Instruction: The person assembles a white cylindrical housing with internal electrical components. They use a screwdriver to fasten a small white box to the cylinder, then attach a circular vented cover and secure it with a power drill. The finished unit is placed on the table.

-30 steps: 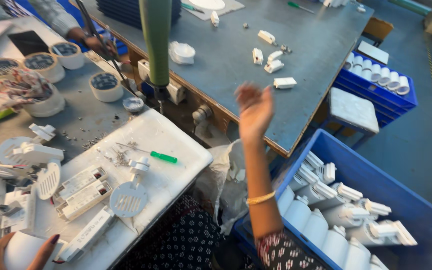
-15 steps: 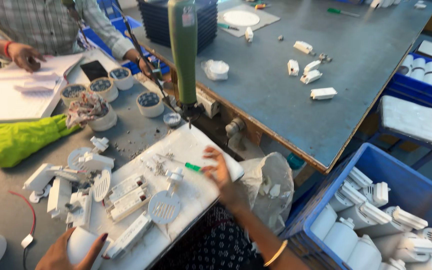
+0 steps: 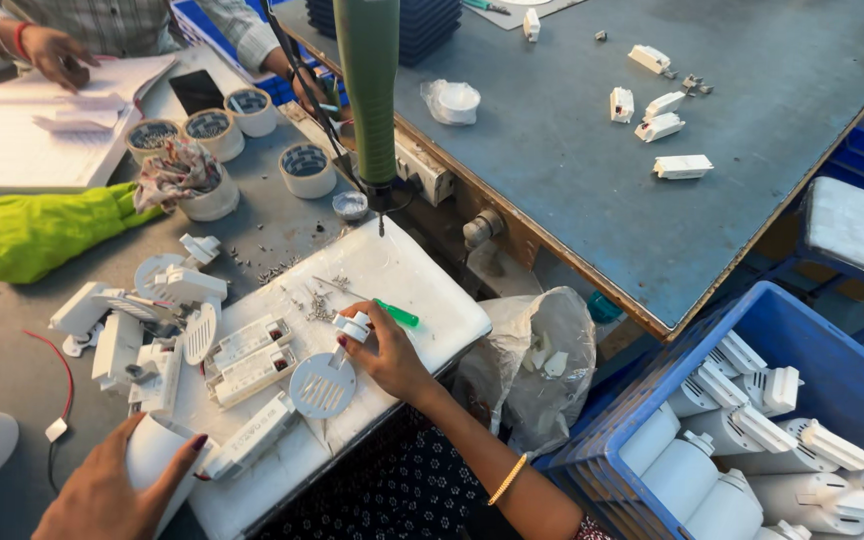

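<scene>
Our right hand (image 3: 384, 352) pinches a small white plug (image 3: 352, 326) just above a round vented disc (image 3: 322, 386); our left hand (image 3: 112, 490) wraps a white tube (image 3: 157, 462) nearby.

Your right hand (image 3: 387, 352) pinches a small white fitting (image 3: 352, 326) on the white board (image 3: 422, 290), while your left hand (image 3: 102, 490) cups a white housing (image 3: 152, 450).

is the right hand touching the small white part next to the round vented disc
Touching. The head view shows the right hand with its fingertips closed around the small white part, just above the round vented disc.
</scene>
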